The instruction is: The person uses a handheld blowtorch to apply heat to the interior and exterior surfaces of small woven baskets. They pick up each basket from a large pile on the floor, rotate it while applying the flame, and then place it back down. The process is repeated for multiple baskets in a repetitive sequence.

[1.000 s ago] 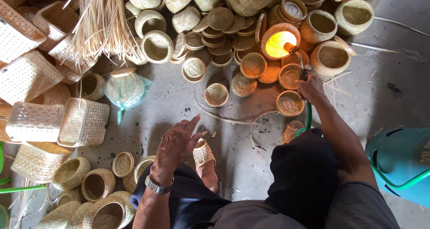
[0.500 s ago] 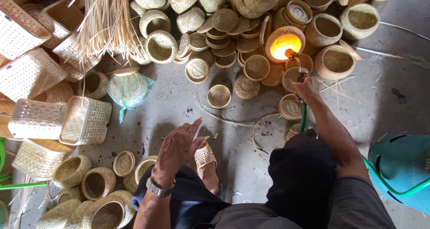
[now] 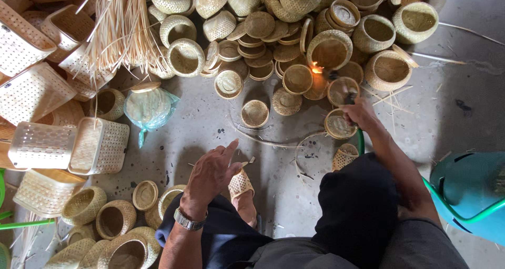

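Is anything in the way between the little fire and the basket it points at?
Nothing visible. The right hand holds a torch, and its flame sits right at the round woven basket, with no other thing between them.

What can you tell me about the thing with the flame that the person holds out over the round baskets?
The torch is a slim dark tool gripped in the right hand, its nozzle pointing up and left. A small orange flame burns at its tip, close to the rim of a large round woven basket and above the flat basket lids. A green hose runs down from under the hand along the forearm. The tool's body is mostly hidden by the fingers.
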